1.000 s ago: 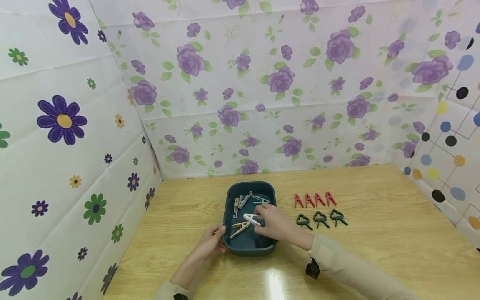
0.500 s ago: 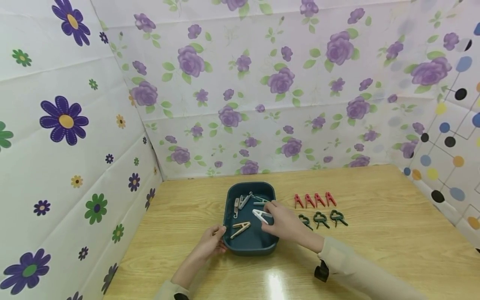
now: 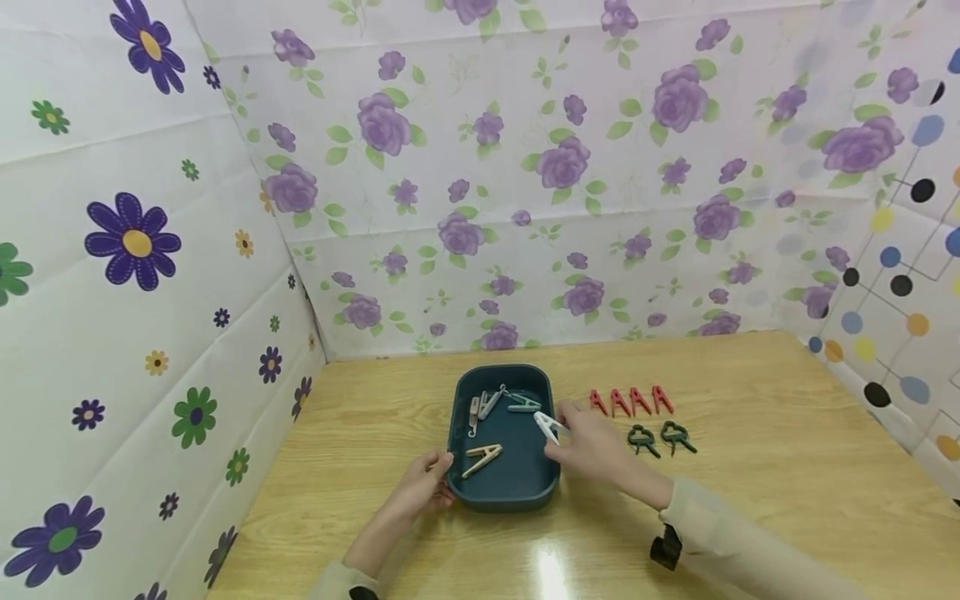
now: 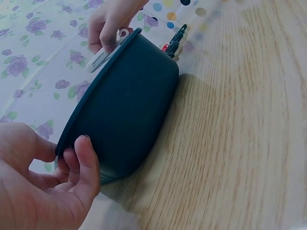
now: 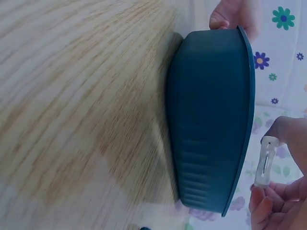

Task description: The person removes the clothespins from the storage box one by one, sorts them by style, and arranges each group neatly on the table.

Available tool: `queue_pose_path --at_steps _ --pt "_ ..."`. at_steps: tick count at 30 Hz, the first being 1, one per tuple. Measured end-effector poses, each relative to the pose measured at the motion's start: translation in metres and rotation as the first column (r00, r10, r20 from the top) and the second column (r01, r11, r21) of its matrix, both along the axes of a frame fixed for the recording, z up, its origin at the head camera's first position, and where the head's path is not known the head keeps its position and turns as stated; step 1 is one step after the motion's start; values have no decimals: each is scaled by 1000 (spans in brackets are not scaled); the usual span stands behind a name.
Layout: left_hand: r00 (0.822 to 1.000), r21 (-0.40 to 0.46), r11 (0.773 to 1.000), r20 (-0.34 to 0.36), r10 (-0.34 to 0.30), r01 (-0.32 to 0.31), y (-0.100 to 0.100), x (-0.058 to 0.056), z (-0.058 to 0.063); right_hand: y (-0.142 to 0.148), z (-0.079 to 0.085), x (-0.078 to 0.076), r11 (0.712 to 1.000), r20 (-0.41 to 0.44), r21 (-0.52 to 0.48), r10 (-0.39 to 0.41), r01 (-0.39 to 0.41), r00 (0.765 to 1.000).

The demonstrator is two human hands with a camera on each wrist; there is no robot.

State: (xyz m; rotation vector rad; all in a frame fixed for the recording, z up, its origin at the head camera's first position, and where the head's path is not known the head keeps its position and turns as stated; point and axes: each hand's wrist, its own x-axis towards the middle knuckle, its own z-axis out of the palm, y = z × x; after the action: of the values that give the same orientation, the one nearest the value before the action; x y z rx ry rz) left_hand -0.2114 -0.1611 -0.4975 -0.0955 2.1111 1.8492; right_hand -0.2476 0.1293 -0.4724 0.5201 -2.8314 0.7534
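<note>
My left hand [image 3: 422, 485] grips the near-left rim of a dark teal plastic basin [image 3: 519, 471], thumb over the edge and fingers outside, as the left wrist view shows. With thumb and fingertips my right hand [image 3: 596, 446] pinches a white clothespin [image 3: 548, 427], held at the basin's right rim. In the right wrist view the clothespin [image 5: 265, 163] is seen end-on, beyond the rim. Inside the basin lie a beige clothespin [image 3: 483, 457], a pale green clothespin [image 3: 525, 405] and a few whitish clips [image 3: 490, 403] at the back left.
On the wooden table [image 3: 765, 467], right of the basin, several red clothespins [image 3: 636, 401] stand in a row. Before them lie dark green clips [image 3: 674, 436], the leftmost hidden behind my right hand. Flower-printed cloth [image 3: 517, 183] hangs along the back and left.
My right hand has carried the white clothespin rightward from above the basin's middle to its right rim, now covering a green clip. The left hand stays on the rim.
</note>
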Motion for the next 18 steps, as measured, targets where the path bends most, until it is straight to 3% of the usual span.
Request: queue_pose_path --at_steps 18 --pt "1000 5 1000 -8 -24 24 -1 0 -1 29 -8 6 996 70 -10 -84 85 994"
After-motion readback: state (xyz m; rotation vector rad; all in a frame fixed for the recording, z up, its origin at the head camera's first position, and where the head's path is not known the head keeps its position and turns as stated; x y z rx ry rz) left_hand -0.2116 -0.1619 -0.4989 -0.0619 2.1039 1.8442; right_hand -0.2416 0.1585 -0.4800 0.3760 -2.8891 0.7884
